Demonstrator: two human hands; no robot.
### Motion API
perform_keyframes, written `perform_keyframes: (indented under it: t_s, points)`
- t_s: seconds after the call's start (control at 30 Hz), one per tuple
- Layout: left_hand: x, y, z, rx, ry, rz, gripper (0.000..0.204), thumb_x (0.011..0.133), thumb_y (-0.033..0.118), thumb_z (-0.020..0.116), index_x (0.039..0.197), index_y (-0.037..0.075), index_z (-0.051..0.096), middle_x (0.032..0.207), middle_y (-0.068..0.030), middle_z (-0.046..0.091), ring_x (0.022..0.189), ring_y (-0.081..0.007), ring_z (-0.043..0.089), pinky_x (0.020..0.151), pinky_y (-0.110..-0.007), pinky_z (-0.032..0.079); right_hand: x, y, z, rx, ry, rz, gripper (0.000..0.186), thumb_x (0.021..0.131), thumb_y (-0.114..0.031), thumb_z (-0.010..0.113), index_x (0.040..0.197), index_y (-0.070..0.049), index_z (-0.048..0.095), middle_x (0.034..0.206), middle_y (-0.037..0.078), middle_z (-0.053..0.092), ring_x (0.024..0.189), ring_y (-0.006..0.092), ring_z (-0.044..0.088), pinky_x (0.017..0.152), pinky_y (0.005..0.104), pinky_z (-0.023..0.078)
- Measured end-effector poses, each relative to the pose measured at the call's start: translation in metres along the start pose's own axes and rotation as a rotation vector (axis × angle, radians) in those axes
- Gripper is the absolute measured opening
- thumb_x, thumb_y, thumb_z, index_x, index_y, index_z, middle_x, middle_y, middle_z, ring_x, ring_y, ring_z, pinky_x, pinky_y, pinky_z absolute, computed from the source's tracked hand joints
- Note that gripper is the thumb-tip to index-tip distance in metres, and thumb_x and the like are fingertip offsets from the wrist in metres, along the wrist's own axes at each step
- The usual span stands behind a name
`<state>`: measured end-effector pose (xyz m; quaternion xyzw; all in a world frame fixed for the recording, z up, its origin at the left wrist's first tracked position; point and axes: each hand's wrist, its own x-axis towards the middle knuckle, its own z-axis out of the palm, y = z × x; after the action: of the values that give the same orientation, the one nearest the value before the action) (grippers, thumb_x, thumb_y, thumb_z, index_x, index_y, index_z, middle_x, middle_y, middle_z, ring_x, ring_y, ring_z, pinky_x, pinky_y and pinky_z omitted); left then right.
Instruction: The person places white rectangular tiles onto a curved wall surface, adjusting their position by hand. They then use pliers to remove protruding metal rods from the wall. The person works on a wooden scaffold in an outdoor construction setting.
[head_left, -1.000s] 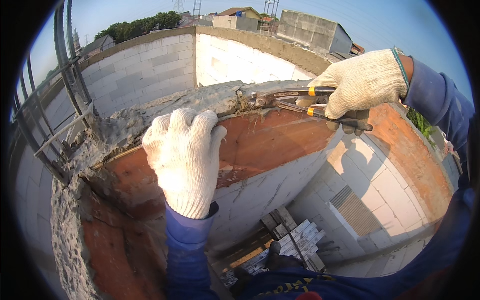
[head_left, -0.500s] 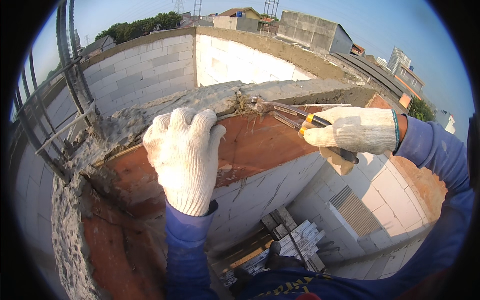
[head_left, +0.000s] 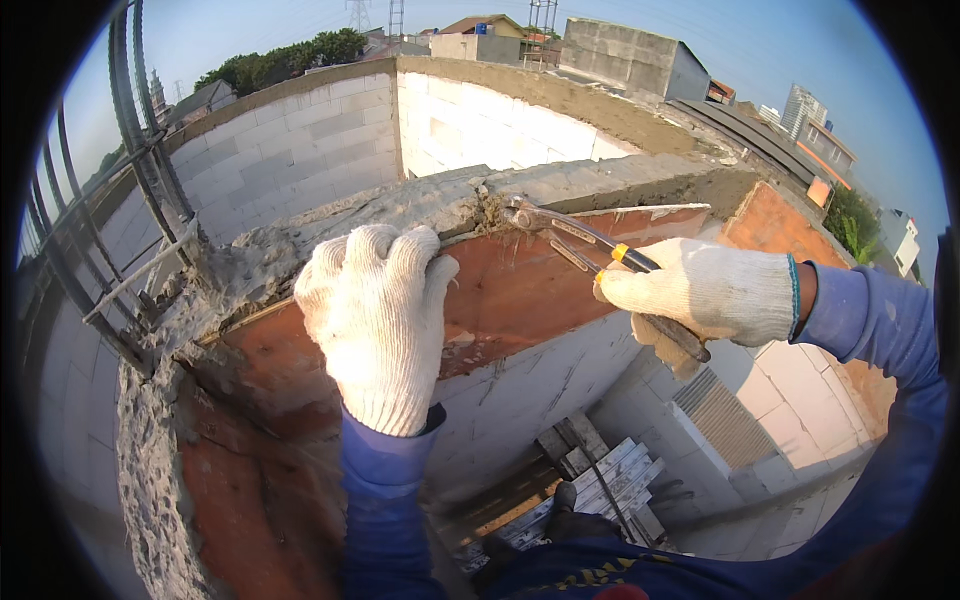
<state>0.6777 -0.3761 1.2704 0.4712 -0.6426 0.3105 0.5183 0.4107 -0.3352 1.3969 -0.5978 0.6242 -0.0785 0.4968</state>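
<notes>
My left hand (head_left: 378, 320), in a white knit glove, is closed over the top edge of a reddish-brown formwork board (head_left: 520, 285). Its fingertips are hidden, next to the rough grey concrete beam (head_left: 345, 218). In my right hand (head_left: 715, 290), also gloved, are pincers (head_left: 585, 230) with black and yellow handles. Their jaws point left and sit at a small brownish clump (head_left: 487, 210) on the beam's near edge. Whether the jaws grip anything there is too small to tell. The handles are slightly apart, with fingers wrapped around them.
Upright steel rebar (head_left: 150, 150) rises from the beam's left end. Below lies a deep drop between block walls (head_left: 540, 375), with stacked boards (head_left: 610, 485) and my foot (head_left: 565, 497) at the bottom. A corrugated panel (head_left: 728, 420) covers an opening at the lower right.
The view has shifted slightly. My right hand has dropped a little, tilting the pincers' handles lower while the jaws stay at the clump. My left hand keeps its hold on the board.
</notes>
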Motion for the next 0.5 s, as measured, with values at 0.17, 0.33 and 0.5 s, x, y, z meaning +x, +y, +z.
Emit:
perform_keyframes:
  t_s: [0.17, 0.33, 0.5]
  points:
    - [-0.001, 0.004, 0.006, -0.012, 0.014, 0.005, 0.026, 0.074, 0.023, 0.091, 0.096, 0.019, 0.077, 0.094, -0.0024, 0.070, 0.095, -0.0293, 0.066, 0.089, -0.044, 0.050, 0.005, 0.045, -0.062, -0.013, -0.193, -0.323, 0.039, 0.107, -0.032, 0.071, 0.134, -0.004, 0.065, 0.107, 0.014, 0.074, 0.090, 0.0198, 0.075, 0.073, 0.0374, 0.063]
    - [-0.001, 0.006, 0.019, -0.045, -0.011, 0.010, 0.029, 0.074, 0.025, 0.091, 0.099, 0.020, 0.076, 0.099, -0.0018, 0.068, 0.099, -0.0286, 0.064, 0.091, -0.046, 0.048, -0.001, 0.065, -0.055, 0.429, -0.267, -0.204, 0.043, 0.106, -0.023, 0.071, 0.144, -0.004, 0.062, 0.117, 0.010, 0.072, 0.095, 0.0226, 0.072, 0.085, 0.0376, 0.061]
    - [-0.002, -0.010, 0.007, -0.030, 0.005, 0.005, 0.024, 0.076, 0.025, 0.087, 0.096, 0.020, 0.076, 0.100, -0.0023, 0.068, 0.099, -0.0290, 0.063, 0.091, -0.047, 0.045, 0.017, 0.049, 0.052, 0.337, 0.175, -0.182, 0.033, 0.109, -0.027, 0.065, 0.132, -0.004, 0.061, 0.082, 0.000, 0.060, 0.061, 0.0097, 0.058, 0.053, 0.0283, 0.050]
